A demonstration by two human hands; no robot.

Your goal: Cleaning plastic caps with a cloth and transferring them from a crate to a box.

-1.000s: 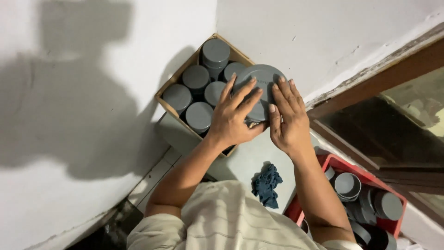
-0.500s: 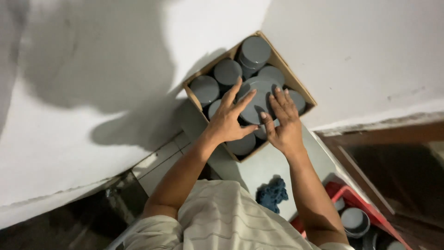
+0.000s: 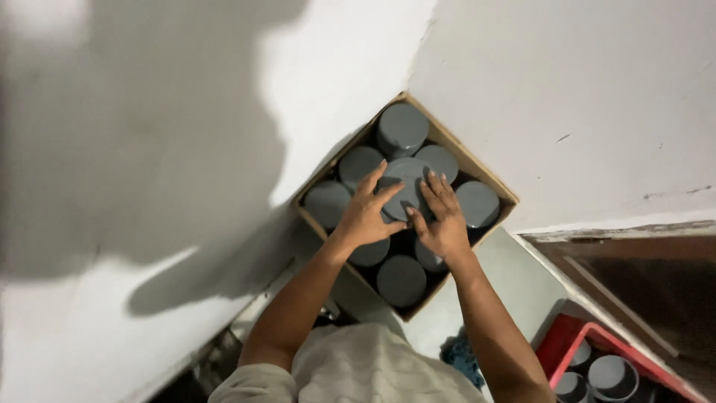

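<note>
Grey round cap (image 3: 403,186), a flat-topped plastic piece, sits near the middle of the frame on top of a layer of like grey caps (image 3: 401,128) packed in a cardboard box (image 3: 488,183). Both hands hold it flat by its rim, seemingly so it settles level on the pieces below. At its lower left edge, the left hand (image 3: 365,216) has fingers spread and the thumb reaching over the top. The right hand (image 3: 444,220), at its lower right, lays extended fingers on the edge. Both forearms rise from the bottom of the frame and meet over the box. Lower right, a red crate (image 3: 574,336) holds more grey pieces; a blue cloth (image 3: 462,357) lies beside it.
</note>
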